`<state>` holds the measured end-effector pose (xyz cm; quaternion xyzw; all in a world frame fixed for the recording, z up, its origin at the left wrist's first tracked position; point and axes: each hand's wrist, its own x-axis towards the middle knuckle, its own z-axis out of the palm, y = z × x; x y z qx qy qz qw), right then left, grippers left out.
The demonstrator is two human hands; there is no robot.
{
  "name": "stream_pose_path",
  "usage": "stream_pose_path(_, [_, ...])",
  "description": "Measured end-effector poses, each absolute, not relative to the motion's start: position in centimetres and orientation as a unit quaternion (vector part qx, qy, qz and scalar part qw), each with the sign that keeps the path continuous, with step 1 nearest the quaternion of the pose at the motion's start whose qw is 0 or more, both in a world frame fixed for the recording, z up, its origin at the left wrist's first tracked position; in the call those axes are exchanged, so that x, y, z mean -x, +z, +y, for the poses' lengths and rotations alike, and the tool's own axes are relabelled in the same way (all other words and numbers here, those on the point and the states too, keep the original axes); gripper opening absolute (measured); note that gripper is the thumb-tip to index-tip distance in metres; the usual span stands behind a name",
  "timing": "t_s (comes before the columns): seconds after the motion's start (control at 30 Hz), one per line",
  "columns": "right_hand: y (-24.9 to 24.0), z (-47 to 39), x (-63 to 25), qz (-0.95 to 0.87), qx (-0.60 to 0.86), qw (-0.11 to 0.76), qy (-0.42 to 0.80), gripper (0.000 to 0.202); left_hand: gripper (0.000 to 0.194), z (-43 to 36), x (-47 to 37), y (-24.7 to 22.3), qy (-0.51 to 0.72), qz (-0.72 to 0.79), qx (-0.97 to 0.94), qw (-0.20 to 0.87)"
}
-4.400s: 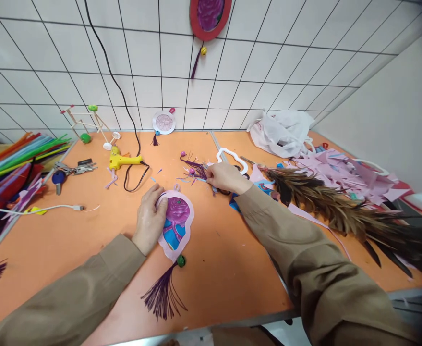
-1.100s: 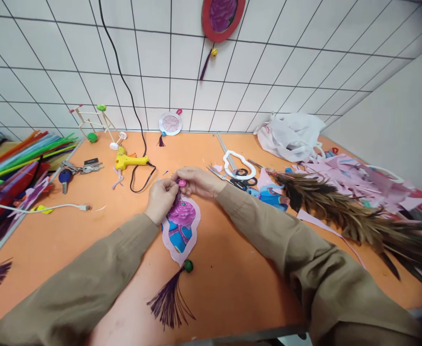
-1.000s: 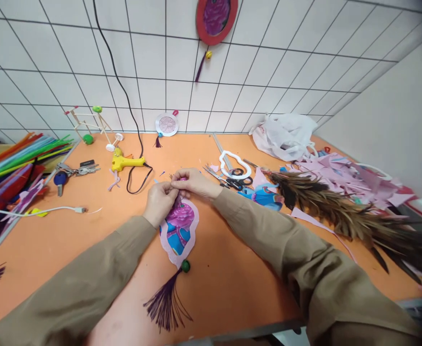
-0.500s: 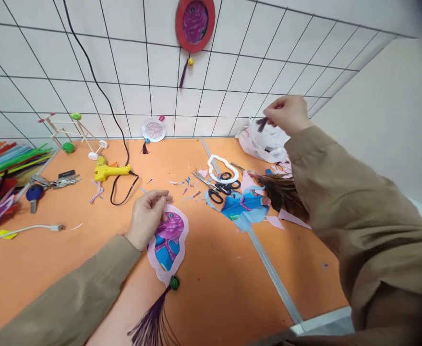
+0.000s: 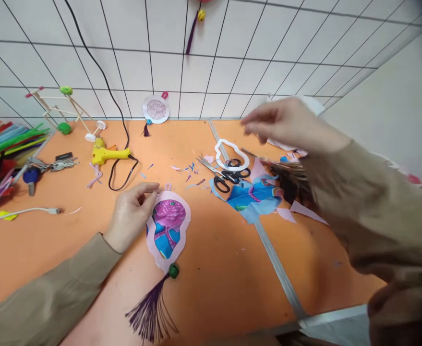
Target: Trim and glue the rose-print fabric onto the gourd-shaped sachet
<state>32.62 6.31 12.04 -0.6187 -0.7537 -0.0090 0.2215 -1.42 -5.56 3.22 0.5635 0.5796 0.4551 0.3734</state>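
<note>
A gourd-shaped pendant (image 5: 168, 228) lies flat on the table, with a pink border, purple flower and blue fabric. A pink loop (image 5: 168, 186) tops it; a green bell (image 5: 174, 271) and dark purple tassel (image 5: 151, 307) are at its lower end. My left hand (image 5: 133, 211) rests at its upper left edge, fingers loosely curved and slightly apart, with nothing visible between them. Over the far right of the table my right hand (image 5: 279, 122) is raised, slightly blurred, its fingers apart and holding nothing visible.
Scissors (image 5: 221, 182), a white outline frame (image 5: 246, 167), blue fabric (image 5: 248, 198) and paper scraps lie right of centre. At left are a yellow glue gun (image 5: 106, 154) with a black cord, keys (image 5: 31, 176), a stick model (image 5: 77, 111) and coloured strips (image 5: 12, 139). A round pendant (image 5: 155, 109) leans on the wall.
The view has tilted down. My left hand has moved left off the pendant's top, uncovering the loop. The dark strands in my right hand are no longer seen, and its fingers have spread.
</note>
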Motion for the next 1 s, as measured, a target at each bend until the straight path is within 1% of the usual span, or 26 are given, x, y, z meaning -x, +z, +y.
stream_pose_path(0.07, [9.3,2.4,-29.1,-0.799,0.562,0.212,0.036,0.038,0.022,-6.1,2.4,2.7,0.41,0.594,-0.626,0.295])
stream_pose_path(0.17, [5.7,-3.3,-24.2,-0.863,0.456,0.186,0.112,0.026,0.027,-6.7,3.2,2.4,0.315,0.571,-0.731,0.201])
stream_pose_path(0.23, [4.4,-5.5,-21.7,-0.901,0.365,0.167,0.163,0.021,0.032,-6.8,3.4,2.4,0.266,0.551,-0.774,0.163])
stream_pose_path(0.3, [3.8,-6.1,-20.2,-0.923,0.292,0.152,0.201,0.019,0.036,-6.6,3.3,2.4,0.238,0.556,-0.782,0.149])
stream_pose_path(0.33, [3.7,-5.8,-19.7,-0.918,0.298,0.162,0.209,0.018,0.036,-6.5,3.2,2.5,0.23,0.565,-0.778,0.15])
stream_pose_path(0.4, [3.7,-4.6,-19.1,-0.89,0.365,0.186,0.202,0.018,0.032,-6.1,2.9,2.5,0.223,0.583,-0.767,0.151])
stream_pose_path(0.47, [3.6,-3.5,-18.5,-0.861,0.451,0.161,0.173,0.017,0.029,-5.7,2.6,2.5,0.218,0.593,-0.761,0.145])
stream_pose_path(0.53, [3.5,-2.8,-17.8,-0.848,0.491,0.122,0.156,0.024,0.031,-5.4,2.2,2.4,0.219,0.604,-0.753,0.143])
stream_pose_path(0.63, [3.2,-2.9,-16.6,-0.846,0.505,0.094,0.142,0.031,0.034,-4.9,2.0,2.0,0.252,0.626,-0.714,0.186])
stream_pose_path(0.7, [3.1,-3.3,-16.3,-0.846,0.505,0.095,0.144,0.029,0.024,-4.7,2.0,1.6,0.296,0.629,-0.675,0.248])
stream_pose_path(0.77, [3.1,-3.5,-16.3,-0.844,0.504,0.102,0.153,0.027,0.006,-4.4,2.2,1.4,0.335,0.617,-0.639,0.314])
stream_pose_path(0.8, [3.1,-3.6,-16.4,-0.843,0.502,0.109,0.159,0.026,0.006,-4.4,2.2,1.4,0.348,0.609,-0.624,0.343])
stream_pose_path(0.83, [3.1,-3.6,-16.6,-0.841,0.5,0.117,0.167,0.024,0.01,-4.4,2.3,1.5,0.357,0.601,-0.613,0.369])
stream_pose_path(0.9, [3.1,-3.4,-17.0,-0.836,0.495,0.137,0.193,0.02,0.014,-4.4,2.3,1.7,0.367,0.585,-0.596,0.41])
stream_pose_path(1.0, [3.0,-3.0,-17.4,-0.813,0.492,0.173,0.259,0.014,0.015,-4.4,2.1,2.3,0.382,0.57,-0.581,0.438])
